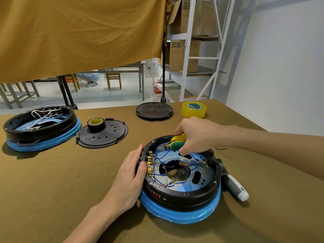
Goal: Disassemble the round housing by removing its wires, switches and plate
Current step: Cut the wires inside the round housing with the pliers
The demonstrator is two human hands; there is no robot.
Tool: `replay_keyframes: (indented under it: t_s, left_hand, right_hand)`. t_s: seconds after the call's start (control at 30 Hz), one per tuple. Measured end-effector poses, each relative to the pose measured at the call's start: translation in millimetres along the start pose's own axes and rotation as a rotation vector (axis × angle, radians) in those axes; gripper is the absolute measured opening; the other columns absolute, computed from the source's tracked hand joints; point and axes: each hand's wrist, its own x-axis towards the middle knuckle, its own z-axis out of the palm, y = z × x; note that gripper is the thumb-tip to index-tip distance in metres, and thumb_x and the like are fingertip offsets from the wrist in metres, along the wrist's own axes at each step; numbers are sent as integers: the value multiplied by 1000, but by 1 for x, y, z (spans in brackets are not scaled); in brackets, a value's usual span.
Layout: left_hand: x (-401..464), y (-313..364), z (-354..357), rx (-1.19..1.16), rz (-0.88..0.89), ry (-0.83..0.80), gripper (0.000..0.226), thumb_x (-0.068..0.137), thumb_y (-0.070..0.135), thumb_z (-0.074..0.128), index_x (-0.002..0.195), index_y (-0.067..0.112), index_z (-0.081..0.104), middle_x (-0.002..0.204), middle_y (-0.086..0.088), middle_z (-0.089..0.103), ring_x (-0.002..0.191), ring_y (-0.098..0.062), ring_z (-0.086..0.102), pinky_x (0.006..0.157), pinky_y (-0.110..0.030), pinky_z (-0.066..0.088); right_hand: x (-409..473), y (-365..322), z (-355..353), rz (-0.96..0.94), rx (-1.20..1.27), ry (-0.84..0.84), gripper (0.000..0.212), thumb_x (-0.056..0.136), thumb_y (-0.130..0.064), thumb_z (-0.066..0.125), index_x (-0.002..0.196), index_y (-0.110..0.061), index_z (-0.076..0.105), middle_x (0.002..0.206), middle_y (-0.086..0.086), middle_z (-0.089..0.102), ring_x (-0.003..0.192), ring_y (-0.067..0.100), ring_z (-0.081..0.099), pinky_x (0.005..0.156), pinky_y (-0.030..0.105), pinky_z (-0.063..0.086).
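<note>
Left hand [131, 170] flat, right hand [194, 135] gripping

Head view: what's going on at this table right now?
A person is taking apart a round housing. The left hand steadies its switch side, while the right hand grips yellow-green pliers reaching inside. The blue wires are still in place. A screwdriver lies beside it; a second housing sits at the far left.
</note>
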Motion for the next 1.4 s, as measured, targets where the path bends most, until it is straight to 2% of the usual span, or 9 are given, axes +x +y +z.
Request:
replay_keyframes:
  t_s: [0.13,0.23,0.4,0.57,0.63,0.8,1.07,1.27,1.4]
  left_hand:
    - [0,1,-1,-6,-1,1,71,97,60,27,161,32,21,151,22,39,138,10,36,118,-27,33]
    - [0,1,-1,0,1,0,71,97,59,27,162,30,22,155,18,39,140,6,36,119,-29,33]
    - [0,1,-1,2,2,1,69,98,58,28,161,31,22,151,23,40,137,13,35,108,-10,28]
    - [0,2,-1,3,0,2,69,98,57,28,161,30,23,150,25,39,136,14,35,110,-13,29]
    - [0,2,-1,-4,-5,-1,69,98,57,28,161,30,23,152,21,40,138,9,36,115,-20,32]
    - [-1,4,-2,-1,-9,-2,69,97,57,28,161,31,23,154,18,40,140,5,37,118,-28,34]
    - [-1,6,-3,38,-9,-4,69,97,57,26,161,32,22,154,18,40,138,4,38,119,-32,34]
    - [-1,5,-3,34,-6,2,67,98,56,27,160,32,23,151,21,41,138,4,39,119,-35,35]
    - [-1,5,-3,40,-11,-4,69,98,58,27,161,32,23,153,19,41,139,3,39,119,-38,36]
  right_hand:
    - [8,-12,3,-7,-28,-32,57,73,-42,78,115,-5,70,87,11,71,62,22,52,51,33,38]
    - [8,-17,2,-22,-94,-44,61,74,-43,79,122,-8,66,95,9,71,73,26,64,53,33,43]
    - [7,-22,-2,-69,-183,-37,63,75,-44,79,127,-15,62,100,5,68,83,25,66,61,35,55]
    - [10,-34,0,-130,-315,57,52,77,-38,77,122,-15,65,95,6,68,78,27,66,50,26,40]
    - [11,-37,-1,-143,-356,95,49,77,-38,76,120,-16,66,87,4,64,70,26,62,48,24,33]
    - [12,-37,1,-165,-415,150,43,77,-34,76,113,-14,68,80,3,57,63,24,56,46,23,30]
    - [7,-28,3,-51,-155,1,56,74,-43,80,119,-14,66,99,6,69,80,26,65,60,32,53]
    - [3,-32,10,-175,-363,143,24,76,-34,75,88,-17,62,76,1,56,70,31,60,49,25,34]
    - [4,-28,5,-31,-151,20,51,74,-42,79,115,-14,68,92,5,68,76,25,64,56,31,48]
